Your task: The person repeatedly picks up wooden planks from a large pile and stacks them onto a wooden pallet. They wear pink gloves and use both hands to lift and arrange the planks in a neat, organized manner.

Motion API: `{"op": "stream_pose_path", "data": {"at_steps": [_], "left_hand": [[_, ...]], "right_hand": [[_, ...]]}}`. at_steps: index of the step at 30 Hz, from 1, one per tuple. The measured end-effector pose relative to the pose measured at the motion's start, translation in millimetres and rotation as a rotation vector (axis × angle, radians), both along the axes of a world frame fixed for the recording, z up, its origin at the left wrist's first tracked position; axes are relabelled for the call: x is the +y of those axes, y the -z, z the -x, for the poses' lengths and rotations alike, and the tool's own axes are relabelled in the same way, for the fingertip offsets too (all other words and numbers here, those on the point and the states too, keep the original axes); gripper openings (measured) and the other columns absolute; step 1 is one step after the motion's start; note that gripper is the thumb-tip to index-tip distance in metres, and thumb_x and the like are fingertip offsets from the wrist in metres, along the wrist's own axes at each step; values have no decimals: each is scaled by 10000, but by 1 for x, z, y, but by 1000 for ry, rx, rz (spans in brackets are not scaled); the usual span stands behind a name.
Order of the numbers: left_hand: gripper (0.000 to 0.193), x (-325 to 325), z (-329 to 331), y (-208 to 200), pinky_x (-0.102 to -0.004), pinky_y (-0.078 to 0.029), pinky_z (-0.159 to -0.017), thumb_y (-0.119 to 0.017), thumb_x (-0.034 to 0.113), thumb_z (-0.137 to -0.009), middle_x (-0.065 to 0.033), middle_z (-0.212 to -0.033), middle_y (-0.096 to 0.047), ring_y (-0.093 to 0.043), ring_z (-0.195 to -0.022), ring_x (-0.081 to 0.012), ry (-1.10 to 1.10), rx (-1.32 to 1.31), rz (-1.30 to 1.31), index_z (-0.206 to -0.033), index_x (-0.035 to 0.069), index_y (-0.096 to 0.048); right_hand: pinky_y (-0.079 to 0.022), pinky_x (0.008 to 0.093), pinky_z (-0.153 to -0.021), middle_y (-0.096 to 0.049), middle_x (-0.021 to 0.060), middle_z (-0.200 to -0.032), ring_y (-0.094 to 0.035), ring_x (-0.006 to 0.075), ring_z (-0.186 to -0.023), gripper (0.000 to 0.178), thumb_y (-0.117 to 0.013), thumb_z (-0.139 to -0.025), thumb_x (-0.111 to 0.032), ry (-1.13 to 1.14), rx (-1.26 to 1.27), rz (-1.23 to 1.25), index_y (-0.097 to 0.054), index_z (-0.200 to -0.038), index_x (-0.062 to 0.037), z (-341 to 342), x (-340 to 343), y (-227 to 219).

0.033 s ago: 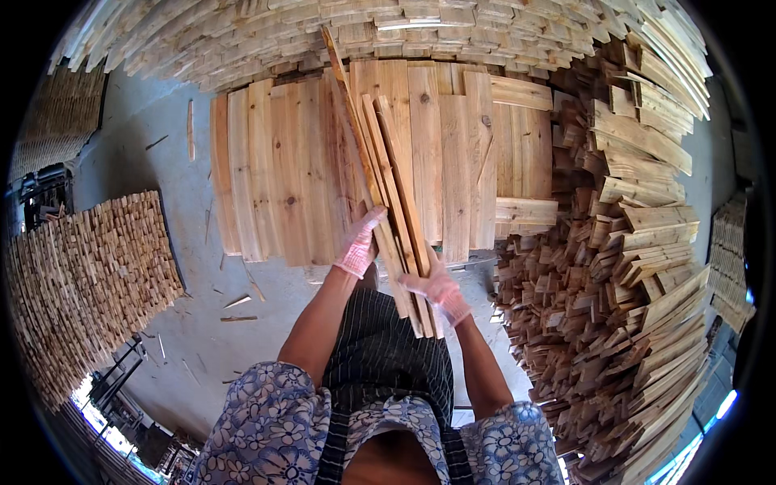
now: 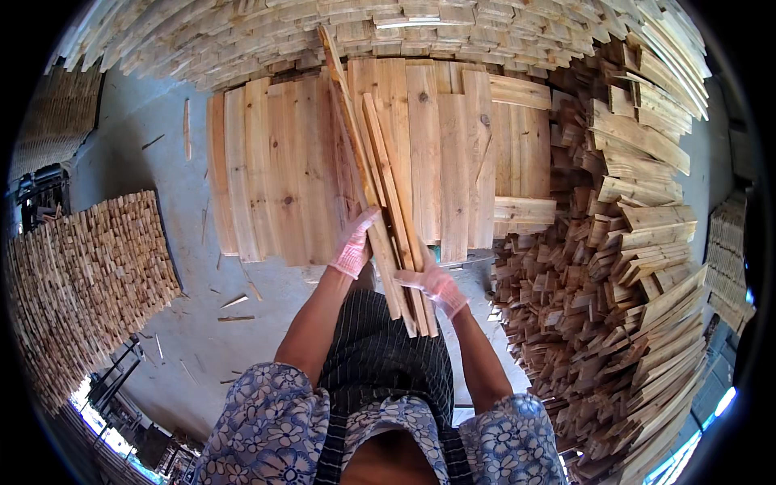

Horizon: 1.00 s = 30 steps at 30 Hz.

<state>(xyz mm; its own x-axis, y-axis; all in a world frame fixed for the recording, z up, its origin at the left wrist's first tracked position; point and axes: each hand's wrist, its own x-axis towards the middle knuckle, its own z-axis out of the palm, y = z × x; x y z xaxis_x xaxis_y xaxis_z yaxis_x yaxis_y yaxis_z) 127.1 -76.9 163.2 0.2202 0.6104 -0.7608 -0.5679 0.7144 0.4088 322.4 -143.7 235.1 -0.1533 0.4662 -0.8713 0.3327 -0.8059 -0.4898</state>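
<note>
A bundle of several narrow wooden boards [image 2: 390, 186] slants up and away from my waist, edges turned upward. My left hand [image 2: 354, 246], in a pink-and-white glove, closes on the left side of the bundle, around the longest board, which has a darker, bark-like edge. Lower down on the right, my gloved right hand [image 2: 436, 287] grips the near part, its thumb lying across the board edges. The fingers beneath are partly hidden. Behind the bundle, wide flat planks [image 2: 283, 170] lie side by side in a low layer.
A big heap of loose boards [image 2: 630, 275] rises at the right. Stacked wood [image 2: 339, 40] spans the far side. At the left stands a neat stack of board ends [image 2: 93, 283]. Wood scraps [image 2: 234, 301] litter the grey floor [image 2: 194, 339].
The boards in my hands have shifted slightly against each other, and the gap beside the long left board looks a little wider. Both hands keep their hold.
</note>
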Motion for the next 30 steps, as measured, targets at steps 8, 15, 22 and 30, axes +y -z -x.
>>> {"op": "stream_pose_path", "data": {"at_steps": [8,15,22,30], "left_hand": [[663,-20,17,-6,-313,-591,-814,-818,229,-878,-111,-1149,-664,-660,-1027,-182,66,474,-195,-1414,12,-494],[829,-19,18,51,-419,-519,-980,-880,307,-778,-251,-1280,-611,-651,-1089,-346,375,1297,-63,-1376,-88,-462],[801,7,18,97,-454,-515,-970,-878,378,-749,-286,-1167,-653,-658,-1074,-421,329,1464,-144,-1288,-105,-534],[1279,73,-21,77,-552,-476,-1060,-838,572,-725,-337,-1504,-382,-523,-1304,-478,813,1773,118,-1586,-35,-112]], "right_hand": [[-553,290,-818,-630,95,-1253,-619,174,-941,1060,-746,-794,-49,363,128,-64,-163,-1674,-150,5,-34,-8],[-606,374,-887,-590,181,-1275,-654,283,-1078,1069,-767,-802,-73,291,-604,-272,-166,-1672,-230,-113,14,9],[-471,529,-1050,-515,272,-1353,-543,461,-1277,825,-736,-855,-466,-114,-984,-203,-365,-1551,-222,-236,105,110],[-445,503,-1079,-481,254,-1411,-528,432,-1283,661,-665,-927,-478,22,-808,-357,-442,-1468,-168,-201,141,137]]}}
